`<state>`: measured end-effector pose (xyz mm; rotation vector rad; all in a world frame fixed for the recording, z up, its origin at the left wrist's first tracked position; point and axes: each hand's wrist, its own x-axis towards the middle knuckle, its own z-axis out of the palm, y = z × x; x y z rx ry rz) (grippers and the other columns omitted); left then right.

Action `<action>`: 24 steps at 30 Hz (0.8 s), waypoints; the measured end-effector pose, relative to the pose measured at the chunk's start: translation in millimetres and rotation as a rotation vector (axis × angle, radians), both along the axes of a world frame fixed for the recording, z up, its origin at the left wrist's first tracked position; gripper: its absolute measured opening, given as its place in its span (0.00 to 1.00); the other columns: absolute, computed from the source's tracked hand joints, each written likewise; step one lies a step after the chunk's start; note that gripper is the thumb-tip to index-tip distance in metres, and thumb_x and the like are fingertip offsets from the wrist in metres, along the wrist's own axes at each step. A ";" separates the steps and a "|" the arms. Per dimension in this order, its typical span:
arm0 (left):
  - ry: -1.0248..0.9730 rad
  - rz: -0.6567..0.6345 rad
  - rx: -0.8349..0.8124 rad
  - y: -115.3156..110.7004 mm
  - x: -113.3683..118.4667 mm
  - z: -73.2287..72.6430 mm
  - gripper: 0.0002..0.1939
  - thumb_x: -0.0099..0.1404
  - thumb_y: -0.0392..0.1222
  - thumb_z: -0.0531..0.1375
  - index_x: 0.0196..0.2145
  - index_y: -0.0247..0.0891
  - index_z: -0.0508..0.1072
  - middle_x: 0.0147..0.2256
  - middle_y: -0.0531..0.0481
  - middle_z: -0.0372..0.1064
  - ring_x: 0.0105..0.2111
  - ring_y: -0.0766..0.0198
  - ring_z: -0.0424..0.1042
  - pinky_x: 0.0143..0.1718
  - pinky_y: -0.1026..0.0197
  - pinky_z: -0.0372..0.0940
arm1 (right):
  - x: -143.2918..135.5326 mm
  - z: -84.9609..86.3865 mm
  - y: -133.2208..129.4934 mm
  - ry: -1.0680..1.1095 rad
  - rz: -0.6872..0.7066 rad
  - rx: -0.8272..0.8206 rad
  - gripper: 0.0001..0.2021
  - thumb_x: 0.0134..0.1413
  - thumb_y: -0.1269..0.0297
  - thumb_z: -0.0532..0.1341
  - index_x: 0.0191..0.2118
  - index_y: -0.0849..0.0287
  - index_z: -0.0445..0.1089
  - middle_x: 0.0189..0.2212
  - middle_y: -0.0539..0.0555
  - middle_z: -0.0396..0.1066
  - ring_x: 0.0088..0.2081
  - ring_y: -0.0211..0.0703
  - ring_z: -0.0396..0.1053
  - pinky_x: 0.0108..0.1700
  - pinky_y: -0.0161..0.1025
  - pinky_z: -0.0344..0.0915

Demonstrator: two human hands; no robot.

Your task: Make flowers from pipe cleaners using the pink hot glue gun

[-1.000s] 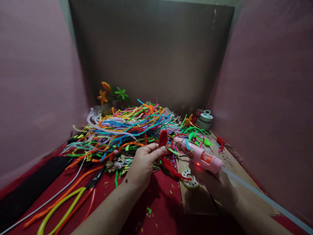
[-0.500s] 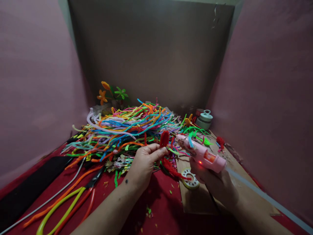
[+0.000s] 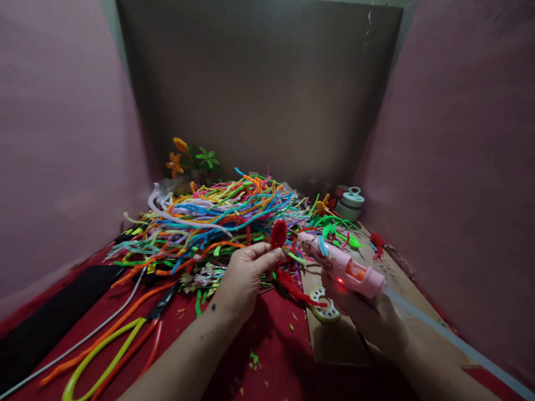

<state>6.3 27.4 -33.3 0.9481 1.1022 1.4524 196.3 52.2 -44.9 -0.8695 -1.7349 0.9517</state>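
Observation:
Pinched between thumb and fingers of my left hand (image 3: 246,273) is a red fuzzy pipe-cleaner petal (image 3: 278,234), its rounded loop standing up above the fingertips. My right hand (image 3: 359,312) is wrapped round a pink glue gun (image 3: 340,264) with a lit red light and a clear glue stick (image 3: 455,341) trailing from its back. The gun's nozzle points left, close to the petal; whether they touch I cannot tell. Below my left fingertips, a red pipe-cleaner piece (image 3: 292,287) stretches toward a pale round spool (image 3: 325,307).
A large heap of coloured pipe cleaners (image 3: 225,214) lies ahead. Scissors (image 3: 121,351) with yellow and red handles rest at left by a black strip (image 3: 54,328). Cardboard (image 3: 338,348) lies at right, with a mint-green container (image 3: 350,206) at its back. Orange flowers (image 3: 175,164) stand behind the heap.
The glue gun has shifted very slightly left, and its nozzle is nearer the petal. My left hand and the red petal have moved a touch left and up.

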 end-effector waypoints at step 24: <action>0.100 0.057 0.069 1.7 -4.1 -0.3 0.11 0.54 0.46 0.62 0.30 0.34 0.76 0.26 0.51 0.69 0.25 0.68 0.62 0.30 0.66 0.56 | 3.0 -8.8 2.9 -0.112 0.124 0.100 0.10 0.52 0.65 0.58 0.40 0.58 0.71 0.23 0.51 0.70 0.22 0.39 0.66 0.23 0.32 0.65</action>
